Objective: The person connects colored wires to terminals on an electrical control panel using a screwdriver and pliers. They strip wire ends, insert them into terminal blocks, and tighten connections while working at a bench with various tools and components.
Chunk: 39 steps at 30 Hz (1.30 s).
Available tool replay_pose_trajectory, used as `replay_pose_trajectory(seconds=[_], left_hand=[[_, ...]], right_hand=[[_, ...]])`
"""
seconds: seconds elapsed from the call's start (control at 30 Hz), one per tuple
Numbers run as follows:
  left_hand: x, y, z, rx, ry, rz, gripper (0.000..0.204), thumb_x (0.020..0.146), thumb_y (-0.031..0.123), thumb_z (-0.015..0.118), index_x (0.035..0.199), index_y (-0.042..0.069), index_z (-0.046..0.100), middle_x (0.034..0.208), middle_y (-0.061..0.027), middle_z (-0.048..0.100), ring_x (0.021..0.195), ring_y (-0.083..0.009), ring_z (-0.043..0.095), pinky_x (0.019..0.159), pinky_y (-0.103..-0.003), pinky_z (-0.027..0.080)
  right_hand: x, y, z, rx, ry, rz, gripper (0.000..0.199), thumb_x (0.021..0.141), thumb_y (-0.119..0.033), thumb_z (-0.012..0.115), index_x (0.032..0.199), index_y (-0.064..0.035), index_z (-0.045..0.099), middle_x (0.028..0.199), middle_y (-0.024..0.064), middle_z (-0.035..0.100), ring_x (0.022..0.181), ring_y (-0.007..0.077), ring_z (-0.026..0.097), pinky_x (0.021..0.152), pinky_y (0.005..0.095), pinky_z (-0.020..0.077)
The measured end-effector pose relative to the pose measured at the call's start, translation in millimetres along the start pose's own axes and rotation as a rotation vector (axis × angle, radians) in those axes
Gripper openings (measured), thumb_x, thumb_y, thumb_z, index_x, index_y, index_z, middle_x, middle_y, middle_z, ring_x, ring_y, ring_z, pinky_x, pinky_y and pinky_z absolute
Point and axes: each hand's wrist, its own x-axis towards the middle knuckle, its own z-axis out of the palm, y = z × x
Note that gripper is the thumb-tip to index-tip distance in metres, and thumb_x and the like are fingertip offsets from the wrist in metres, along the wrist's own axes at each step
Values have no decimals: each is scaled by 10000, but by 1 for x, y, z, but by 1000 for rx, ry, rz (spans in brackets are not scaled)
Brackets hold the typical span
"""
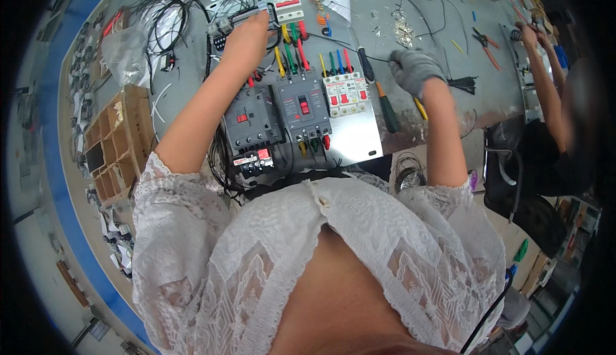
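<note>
My bare left hand [247, 39] is at a terminal block [252, 14] on the far left of a metal mounting plate [355, 134]; its fingers are curled, and what they grip is hidden. My right hand [417, 71], in a grey glove, is closed on a thin black wire [350, 48] running left toward the plate. Between my arms, the plate bears a grey moulded-case circuit breaker [303, 106], a dark grey contactor [250, 119] and a row of small white breakers [346, 93]. Yellow, green and red wires rise from them. Another white breaker [289, 7] sits farther back.
Screwdrivers [387, 112] lie beside the plate's right edge. Red-handled cutters [486, 47], cable ties [463, 84] and a pile of small metal parts [403, 31] are farther right. A compartmented wooden box [131, 134] stands left. Another person's hands [531, 34] work at the right.
</note>
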Motion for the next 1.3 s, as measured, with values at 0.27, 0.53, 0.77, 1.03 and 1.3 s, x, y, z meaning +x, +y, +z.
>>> replay_pose_trajectory(seconds=[0.27,0.53,0.77,1.03,1.3], left_hand=[[7,-5,6,-146,55,9,174,856,87,588,995,20,506,894,-220,648,863,-426,605,713,-496,471],[10,-24,27,-328,-71,-173,127,852,141,597,854,16,620,806,-189,660,815,-391,635,727,-456,497],[14,-18,16,-242,-74,-84,162,855,170,605,931,30,633,872,-156,666,836,-333,653,731,-438,510],[3,-5,7,-64,-4,7,230,823,165,660,992,29,583,916,-167,639,868,-383,632,740,-459,504],[10,-6,10,-255,-18,-64,231,771,149,709,928,7,617,881,-175,661,848,-357,638,730,-434,500]], right_hand=[[96,-65,36,-5,-58,-92,324,861,-359,616,1028,-81,616,1025,171,648,985,352,620,856,449,486],[120,-69,25,-2,-276,-115,256,787,-174,641,989,-24,685,986,210,670,910,358,661,778,451,532],[91,-65,9,25,38,-116,228,839,-185,601,1044,-88,607,955,187,658,886,372,637,783,446,504],[67,-78,-33,-193,124,-136,230,845,-89,549,1071,-82,586,884,192,670,818,349,670,692,471,531],[64,-54,-55,-275,175,-179,347,812,-47,547,1153,-88,595,970,176,666,891,355,652,769,436,534]])
